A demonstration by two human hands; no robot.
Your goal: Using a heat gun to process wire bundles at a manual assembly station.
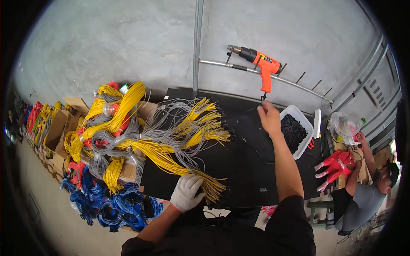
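Observation:
My left hand [187, 193], in a white glove, lies at the table's near edge with its fingers curled over a bundle of yellow wires [164, 158]. The loose wire ends fan out just right of the glove. My bare right hand [269, 118] is raised over the far side of the table, its fingers curled in. Its fingertips are close to the cord end of an orange heat gun [265, 70] that rests on a metal rail; whether they touch it or hold anything, I cannot make out. Beside this hand stands a white tub [308, 123] of small black pieces [293, 133].
Yellow and grey wire bundles [124, 113] pile up on the black table's [250, 187] left side and on boxes. Blue cable bundles [115, 209] lie lower left. Pegs stick up from the metal rail [299, 85]. At right, another person [361, 200] works near red bundles [335, 166].

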